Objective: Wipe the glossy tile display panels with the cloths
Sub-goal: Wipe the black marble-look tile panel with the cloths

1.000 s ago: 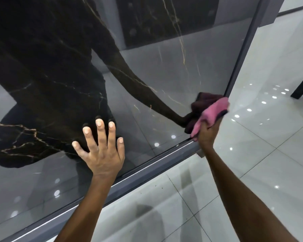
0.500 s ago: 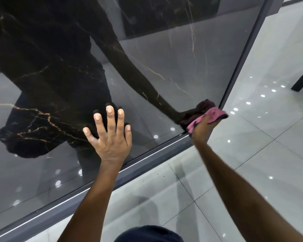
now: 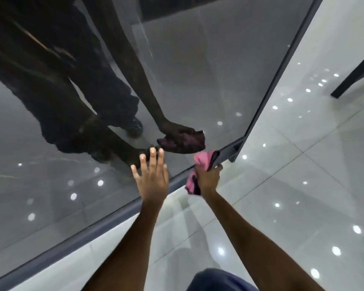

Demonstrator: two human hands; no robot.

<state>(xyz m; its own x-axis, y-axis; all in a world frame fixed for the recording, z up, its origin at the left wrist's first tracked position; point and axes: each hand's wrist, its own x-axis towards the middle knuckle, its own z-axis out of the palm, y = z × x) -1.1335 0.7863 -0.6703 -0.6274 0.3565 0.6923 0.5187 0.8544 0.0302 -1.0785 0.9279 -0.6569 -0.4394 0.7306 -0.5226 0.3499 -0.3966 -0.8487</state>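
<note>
Panel (image 3: 198, 70) is risking fresh fingerprints, since the left hand (image 3: 152, 177) is pressing flat on it while the right hand (image 3: 207, 177) is gripping the cloth (image 3: 202, 161) near its bottom-right corner.

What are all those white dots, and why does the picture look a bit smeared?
Head view: the dots are ceiling lights glaring off the glossy floor and mirrored in the tile panel; the panel also reflects the person, the left hand and the pink cloth; the reflection looks motion-blurred; the wide lens bends the frame edges.
</note>
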